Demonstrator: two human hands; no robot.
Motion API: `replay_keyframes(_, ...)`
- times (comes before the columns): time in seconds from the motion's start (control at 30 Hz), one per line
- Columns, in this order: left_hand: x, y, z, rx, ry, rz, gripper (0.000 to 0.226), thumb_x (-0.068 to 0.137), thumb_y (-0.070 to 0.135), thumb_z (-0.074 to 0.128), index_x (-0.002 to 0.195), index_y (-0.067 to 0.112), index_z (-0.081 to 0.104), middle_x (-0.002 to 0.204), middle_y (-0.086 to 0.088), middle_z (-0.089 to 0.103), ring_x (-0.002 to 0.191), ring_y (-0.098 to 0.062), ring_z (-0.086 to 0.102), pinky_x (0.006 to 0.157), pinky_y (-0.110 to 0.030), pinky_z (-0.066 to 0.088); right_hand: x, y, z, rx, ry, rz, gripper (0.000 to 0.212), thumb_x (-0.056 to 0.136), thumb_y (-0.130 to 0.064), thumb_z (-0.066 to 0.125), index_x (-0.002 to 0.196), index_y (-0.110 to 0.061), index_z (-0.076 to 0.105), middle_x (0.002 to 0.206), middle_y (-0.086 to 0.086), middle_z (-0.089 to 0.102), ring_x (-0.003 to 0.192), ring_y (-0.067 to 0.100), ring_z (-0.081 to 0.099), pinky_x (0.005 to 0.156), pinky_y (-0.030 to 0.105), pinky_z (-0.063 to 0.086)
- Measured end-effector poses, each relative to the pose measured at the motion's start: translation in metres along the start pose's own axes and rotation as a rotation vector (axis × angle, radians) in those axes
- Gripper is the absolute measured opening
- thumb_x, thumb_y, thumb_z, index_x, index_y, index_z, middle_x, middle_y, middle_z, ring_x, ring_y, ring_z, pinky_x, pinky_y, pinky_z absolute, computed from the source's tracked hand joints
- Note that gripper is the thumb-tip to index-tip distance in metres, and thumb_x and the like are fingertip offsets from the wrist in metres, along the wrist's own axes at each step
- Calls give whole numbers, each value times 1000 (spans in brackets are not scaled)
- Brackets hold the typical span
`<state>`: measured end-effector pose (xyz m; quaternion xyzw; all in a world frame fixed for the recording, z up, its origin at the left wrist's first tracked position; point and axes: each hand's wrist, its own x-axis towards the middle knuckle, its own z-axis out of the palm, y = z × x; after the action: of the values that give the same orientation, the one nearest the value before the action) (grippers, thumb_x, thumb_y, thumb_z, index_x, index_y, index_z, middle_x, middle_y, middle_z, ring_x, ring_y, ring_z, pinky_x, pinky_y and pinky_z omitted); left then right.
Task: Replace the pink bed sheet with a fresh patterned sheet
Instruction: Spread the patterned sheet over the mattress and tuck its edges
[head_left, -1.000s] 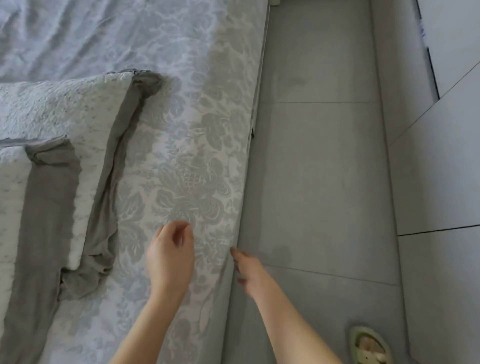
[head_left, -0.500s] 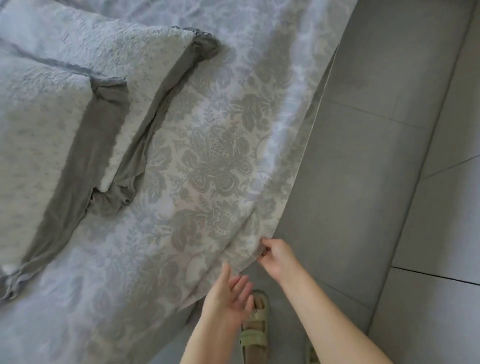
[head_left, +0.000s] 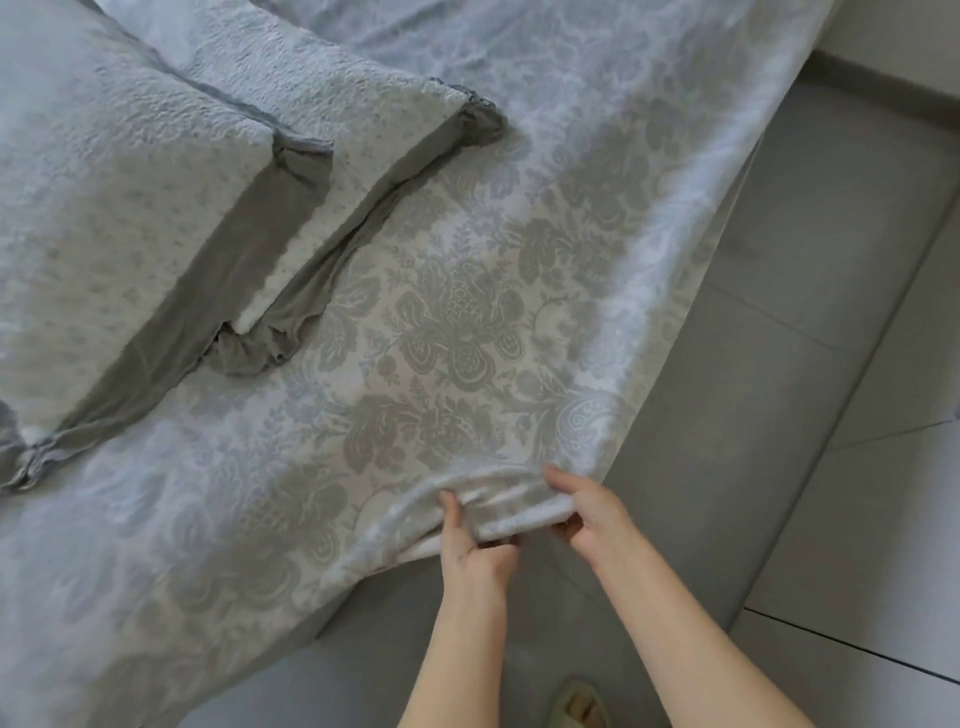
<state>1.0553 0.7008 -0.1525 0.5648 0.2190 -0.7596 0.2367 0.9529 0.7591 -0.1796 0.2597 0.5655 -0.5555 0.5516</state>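
A grey-and-white floral patterned sheet (head_left: 457, 332) covers the bed and hangs over its near side. Its edge is bunched into folds at the lower middle of the view. My left hand (head_left: 480, 545) grips that bunched edge from below, thumb on top. My right hand (head_left: 592, 509) pinches the same folds just to the right, fingers curled over the hem. No pink sheet shows anywhere.
Two pillows (head_left: 130, 208) in pale textured cases with grey borders lie at the upper left of the bed. Grey floor tiles (head_left: 831, 415) run along the right. A foot in a light sandal (head_left: 579, 704) stands at the bottom edge.
The view swung left and closer over the bed. My left hand went from open below the hem to gripping it, and both hands gathered the edge into folds.
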Motion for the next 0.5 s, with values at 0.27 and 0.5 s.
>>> replay_keyframes(0.27,16,-1,-8,-167,77,138,16,98,0,40,96,2,56,88,-11,58,87,-23,59,56,-26,56,-2,-77,33,163,-127,-143,26,87,-11,64,110,0,64,101,15,70,91,26,67,80,42,54)
replay_keyframes(0.5,5,2,19,-240,-128,294,41,87,31,56,122,10,58,126,-16,59,120,-37,52,108,-51,35,-13,-109,32,-373,453,-504,33,77,-24,77,96,0,64,91,9,65,86,26,63,76,35,51)
